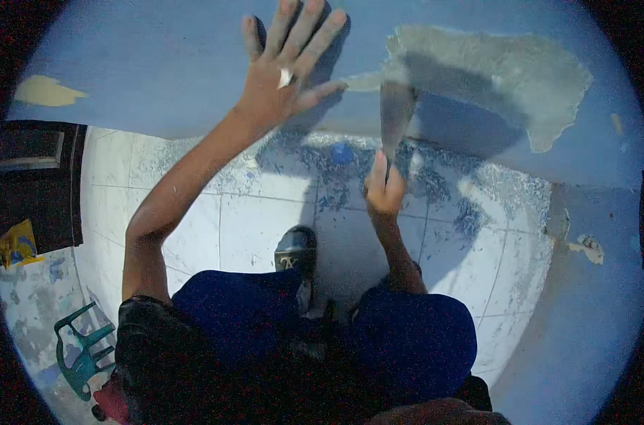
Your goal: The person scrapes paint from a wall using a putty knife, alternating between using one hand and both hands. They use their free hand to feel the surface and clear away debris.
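My left hand [283,67] lies with spread fingers against the blue wall [159,64], a small white flake on its back. In my right hand [385,190] is a scraper [396,117], its wide blade pointing up at the wall. The blade tip overlaps the lower left edge of a bare grey patch [470,60] where the paint is gone. Most of the scraper's handle is hidden by my fingers. My left thumb is near a thin bare strip left of the blade.
Blue paint flakes [343,153] litter the white tiled floor [258,219] along the wall's foot. My shoe [295,251] stands on the tiles. At left are a dark door [38,184], a yellow packet [16,243] and a green plastic chair [84,354]. Blue wall continues at right.
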Action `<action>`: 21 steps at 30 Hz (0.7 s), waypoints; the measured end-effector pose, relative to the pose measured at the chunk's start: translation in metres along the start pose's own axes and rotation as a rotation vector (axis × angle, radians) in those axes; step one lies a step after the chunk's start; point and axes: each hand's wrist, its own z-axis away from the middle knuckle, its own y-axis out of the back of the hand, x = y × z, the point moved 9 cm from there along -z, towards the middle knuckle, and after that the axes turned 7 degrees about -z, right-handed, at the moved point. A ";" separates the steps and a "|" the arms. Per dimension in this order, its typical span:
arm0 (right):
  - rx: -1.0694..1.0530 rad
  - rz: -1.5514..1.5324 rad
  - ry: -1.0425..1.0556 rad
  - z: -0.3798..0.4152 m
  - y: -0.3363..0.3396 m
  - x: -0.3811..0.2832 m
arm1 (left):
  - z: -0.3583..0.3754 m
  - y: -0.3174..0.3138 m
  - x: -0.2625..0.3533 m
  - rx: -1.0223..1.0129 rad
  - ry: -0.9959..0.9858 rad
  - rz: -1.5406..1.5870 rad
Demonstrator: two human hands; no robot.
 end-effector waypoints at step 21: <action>0.018 0.129 0.132 -0.001 0.002 -0.044 | 0.002 -0.004 0.003 0.162 -0.017 -0.029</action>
